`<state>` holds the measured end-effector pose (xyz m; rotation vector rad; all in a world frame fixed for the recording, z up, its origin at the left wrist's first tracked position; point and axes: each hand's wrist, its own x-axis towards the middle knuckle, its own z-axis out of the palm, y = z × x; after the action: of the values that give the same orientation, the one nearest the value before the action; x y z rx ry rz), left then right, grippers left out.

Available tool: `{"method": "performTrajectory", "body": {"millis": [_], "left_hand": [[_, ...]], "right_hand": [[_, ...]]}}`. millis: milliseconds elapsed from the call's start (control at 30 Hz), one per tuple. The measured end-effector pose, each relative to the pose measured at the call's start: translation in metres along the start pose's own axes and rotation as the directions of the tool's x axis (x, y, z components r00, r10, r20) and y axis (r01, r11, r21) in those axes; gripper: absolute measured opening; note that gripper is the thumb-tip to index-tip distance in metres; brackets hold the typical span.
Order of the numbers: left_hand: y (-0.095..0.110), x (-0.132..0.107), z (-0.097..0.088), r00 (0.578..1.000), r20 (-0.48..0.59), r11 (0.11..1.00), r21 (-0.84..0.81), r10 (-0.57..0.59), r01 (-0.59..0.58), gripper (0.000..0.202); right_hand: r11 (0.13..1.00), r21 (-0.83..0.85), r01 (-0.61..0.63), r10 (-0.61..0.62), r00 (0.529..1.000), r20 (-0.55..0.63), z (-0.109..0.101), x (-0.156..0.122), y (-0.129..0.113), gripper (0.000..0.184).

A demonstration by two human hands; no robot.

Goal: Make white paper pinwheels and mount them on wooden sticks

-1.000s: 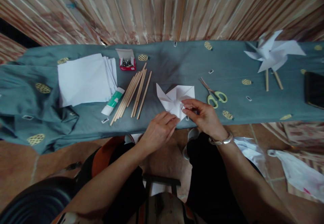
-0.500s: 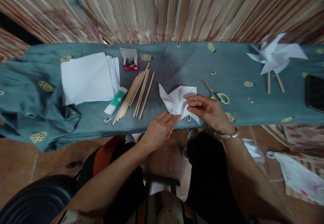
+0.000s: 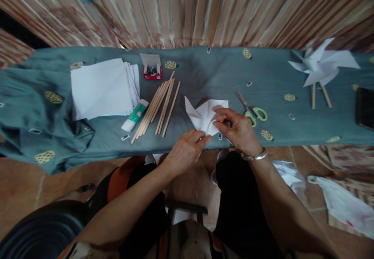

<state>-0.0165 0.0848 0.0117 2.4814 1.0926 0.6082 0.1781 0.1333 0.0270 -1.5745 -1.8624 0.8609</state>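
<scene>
A white paper pinwheel [image 3: 201, 112] with folded blades lies near the front edge of the cloth-covered table. My left hand [image 3: 188, 148] grips its lower edge between thumb and fingers. From the right, my right hand [image 3: 238, 130] pinches a fold of the paper close to the middle, hiding part of the right-hand blades. Just beyond the right hand lie scissors [image 3: 253, 110] with green handles, their blades slightly apart. Several wooden sticks [image 3: 154, 109] are spread to the left of the pinwheel.
A green and white glue stick [image 3: 134, 114] lies beside a stack of white paper [image 3: 101, 89]. Behind the sticks stands an open red box [image 3: 152, 71] of small metal pieces. Finished-looking pinwheels on sticks [image 3: 321, 62] and a dark phone-like object [image 3: 365, 107] lie at the right.
My right hand has moved slightly left and inward over the pinwheel, its fingers more curled. My left hand keeps its hold on the lower edge. The view has shifted a little.
</scene>
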Motion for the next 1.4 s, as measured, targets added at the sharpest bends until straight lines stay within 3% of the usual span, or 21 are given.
{"method": "performTrajectory", "body": {"millis": [400, 733, 1100, 1400], "left_hand": [[0.001, -0.001, 0.002, 1.0, -0.016, 0.999, -0.037, -0.007, 0.007, 0.033], [0.003, -0.002, 0.001, 1.0, 0.013, 0.999, -0.028, -0.022, 0.022, 0.031], [0.002, -0.002, 0.001, 1.0, 0.014, 1.0, -0.02, -0.013, 0.013, 0.031], [0.003, -0.001, -0.001, 0.999, 0.034, 1.0, -0.006, -0.013, 0.013, 0.029]], "right_hand": [[0.983, -0.141, 0.12, -0.121, 0.993, 0.004, 0.009, -0.004, -0.013, 0.029], [0.95, -0.216, 0.227, -0.238, 0.971, -0.027, 0.016, -0.002, -0.007, 0.026], [0.947, -0.256, 0.194, -0.218, 0.973, -0.072, 0.017, -0.004, -0.01, 0.03], [0.898, -0.357, 0.258, -0.308, 0.947, -0.09, 0.025, -0.011, -0.004, 0.033]]}}
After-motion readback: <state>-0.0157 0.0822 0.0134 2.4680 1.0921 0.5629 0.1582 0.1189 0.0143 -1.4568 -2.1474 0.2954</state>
